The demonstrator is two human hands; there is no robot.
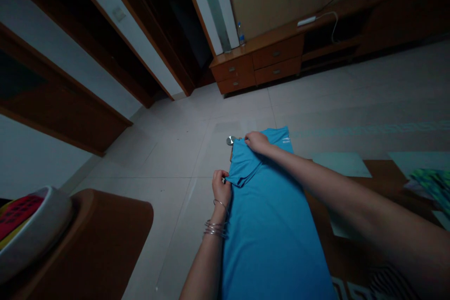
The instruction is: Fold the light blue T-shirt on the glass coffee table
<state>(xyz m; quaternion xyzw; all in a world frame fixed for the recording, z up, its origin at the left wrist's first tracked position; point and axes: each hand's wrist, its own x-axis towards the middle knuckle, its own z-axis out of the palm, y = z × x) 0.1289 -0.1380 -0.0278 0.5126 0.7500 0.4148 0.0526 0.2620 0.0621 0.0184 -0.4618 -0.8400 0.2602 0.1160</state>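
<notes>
A blue T-shirt (270,234) lies spread lengthwise on a low glass-and-wood table, with a small white logo near its far right corner. My left hand (221,186), with several thin bangles on its wrist, pinches the edge of a folded-over flap at the shirt's left side, which looks like a sleeve. Farther away, my right hand (257,142) grips the same flap near the shirt's far end, its fingertips closed on the cloth. Just left of the right hand, a round shiny metal piece (230,140) shows at the table's corner.
A wooden TV cabinet (277,61) stands against the far wall, bearing a plastic bottle (241,35) and a white power strip (306,21). At lower left, a white bowl (52,215) rests on a brown wooden surface (116,218). Green-blue patterned cloth (434,185) lies at right.
</notes>
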